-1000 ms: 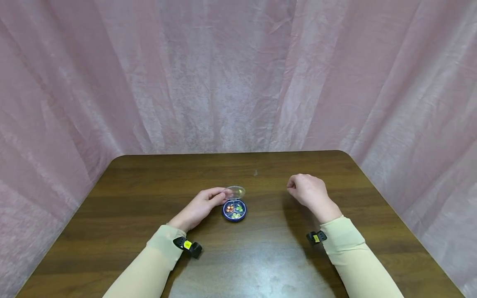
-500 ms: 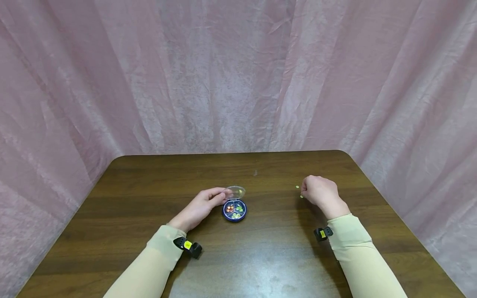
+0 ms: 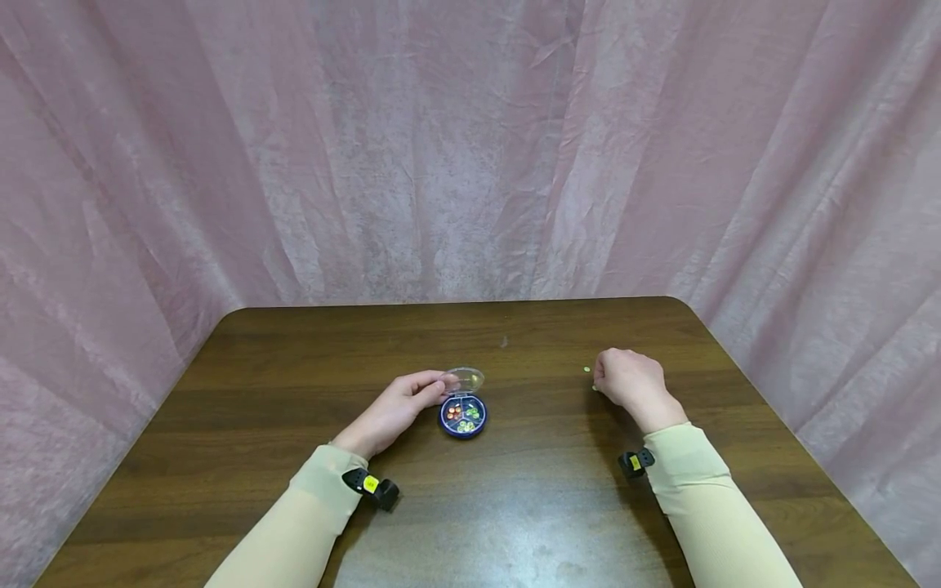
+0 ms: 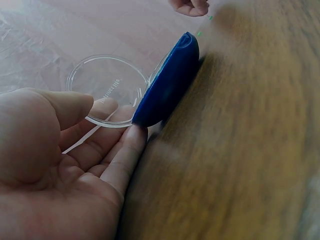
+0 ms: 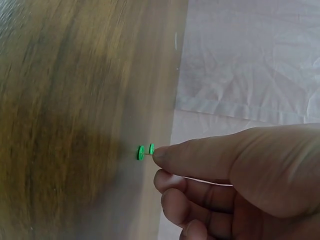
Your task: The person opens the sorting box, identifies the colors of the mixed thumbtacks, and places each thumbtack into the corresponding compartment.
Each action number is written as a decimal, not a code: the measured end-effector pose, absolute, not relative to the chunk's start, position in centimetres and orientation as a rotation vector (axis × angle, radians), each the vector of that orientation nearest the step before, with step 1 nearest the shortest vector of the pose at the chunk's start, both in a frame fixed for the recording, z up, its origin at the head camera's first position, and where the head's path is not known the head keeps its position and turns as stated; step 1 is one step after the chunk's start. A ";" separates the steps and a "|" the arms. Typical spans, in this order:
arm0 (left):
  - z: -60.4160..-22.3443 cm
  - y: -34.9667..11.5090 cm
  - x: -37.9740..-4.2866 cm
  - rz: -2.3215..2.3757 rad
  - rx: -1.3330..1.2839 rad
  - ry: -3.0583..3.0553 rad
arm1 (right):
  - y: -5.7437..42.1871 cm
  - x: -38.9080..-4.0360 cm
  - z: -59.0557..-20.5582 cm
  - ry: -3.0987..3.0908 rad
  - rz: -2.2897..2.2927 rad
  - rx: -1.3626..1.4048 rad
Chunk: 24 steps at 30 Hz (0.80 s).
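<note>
A round blue pill case sits on the table. Its compartments hold several small orange, green and yellow-green pieces, and its clear lid stands raised. My left hand grips that lid between thumb and fingers, one finger against the blue base. Off to the right, my right hand is low over the table with curled fingers. Two small green discs, a nearer one and another, lie right by its thumb tip. I cannot tell whether anything is between the thumb and forefinger.
The brown wooden table has rounded far corners. A pink curtain hangs behind it and along both sides. Black cameras are strapped at the left wrist and right wrist.
My right hand has shifted to the right, and two green discs show beside its fingers where none showed a second ago. My left hand and the pill case have kept their place.
</note>
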<state>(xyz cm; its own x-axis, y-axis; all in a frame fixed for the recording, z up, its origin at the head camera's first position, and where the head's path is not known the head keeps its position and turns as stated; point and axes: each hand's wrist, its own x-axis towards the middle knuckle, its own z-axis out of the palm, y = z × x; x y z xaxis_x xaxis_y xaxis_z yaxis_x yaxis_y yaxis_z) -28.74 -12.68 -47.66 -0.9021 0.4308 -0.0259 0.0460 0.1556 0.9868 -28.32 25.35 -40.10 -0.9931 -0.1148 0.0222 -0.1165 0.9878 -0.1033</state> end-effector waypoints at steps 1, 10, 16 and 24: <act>-47.7 -12.7 -28.7 1.806 0.459 2.138 | 25.4 -28.4 -40.1 -3.116 0.165 0.177; -47.4 -12.7 -28.6 1.817 0.460 2.124 | 25.4 -28.4 -40.4 -3.151 0.160 0.183; -47.3 -12.7 -28.6 1.820 0.464 2.116 | 25.2 -28.5 -40.5 -3.123 0.155 0.187; -47.4 -12.7 -28.6 1.819 0.461 2.117 | 23.5 -28.6 -39.6 -3.129 0.370 0.276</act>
<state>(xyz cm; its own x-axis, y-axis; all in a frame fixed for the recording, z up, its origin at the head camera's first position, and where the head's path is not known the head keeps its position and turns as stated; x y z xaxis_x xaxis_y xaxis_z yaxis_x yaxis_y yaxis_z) -28.58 -12.72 -47.35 -0.8998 0.4356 -0.0257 0.0401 0.1412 0.9892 -28.57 23.54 -39.59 -0.9846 -0.1751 -0.0008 -0.1700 0.9574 -0.2332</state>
